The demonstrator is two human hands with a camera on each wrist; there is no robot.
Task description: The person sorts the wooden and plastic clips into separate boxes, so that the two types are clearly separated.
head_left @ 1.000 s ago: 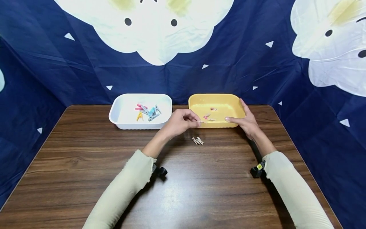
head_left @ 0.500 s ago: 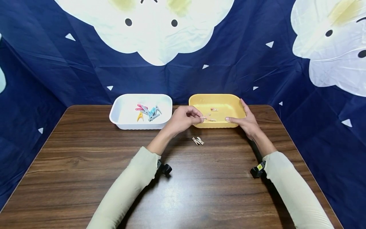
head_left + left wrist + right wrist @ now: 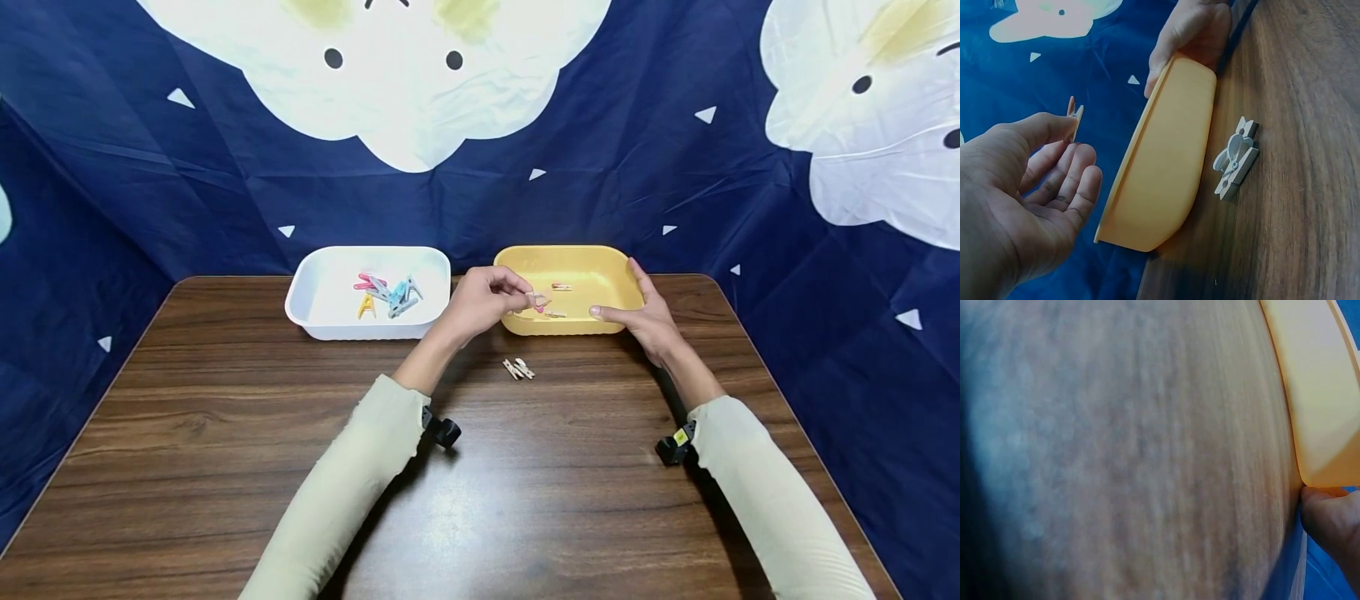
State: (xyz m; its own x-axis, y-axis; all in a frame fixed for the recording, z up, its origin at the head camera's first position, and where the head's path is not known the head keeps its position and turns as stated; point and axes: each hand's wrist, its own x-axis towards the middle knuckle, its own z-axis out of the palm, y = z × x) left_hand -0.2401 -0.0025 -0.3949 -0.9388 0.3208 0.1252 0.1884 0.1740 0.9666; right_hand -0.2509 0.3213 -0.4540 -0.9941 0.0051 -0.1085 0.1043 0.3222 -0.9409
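Note:
My left hand (image 3: 482, 302) is over the left end of the yellow tray (image 3: 577, 327). Between thumb and forefinger it pinches a small wooden clothespin (image 3: 1075, 120), one side of it reddish. My right hand (image 3: 651, 321) grips the tray's right end, thumb over the front rim, the other fingers along the outer side. Inside the tray lie a red-and-wood clothespin (image 3: 561, 287) and a pale clothespin (image 3: 555, 314), with a pink bit near the left fingertips. On the table before the tray rests a little group of pale wooden clothespins (image 3: 1236, 159), one with a white oval piece.
To the left stands a white tray (image 3: 367, 332) with several plastic clothespins (image 3: 397, 296) in pink, grey, blue and yellow. Both trays sit along the back edge of the brown wooden table (image 3: 480, 500). A dark blue cloth (image 3: 480, 208) hangs right behind them.
My left hand has moved right and slightly away from me, carrying the clothespin from the yellow tray's front left rim to above its inside. The right hand has stayed on the tray.

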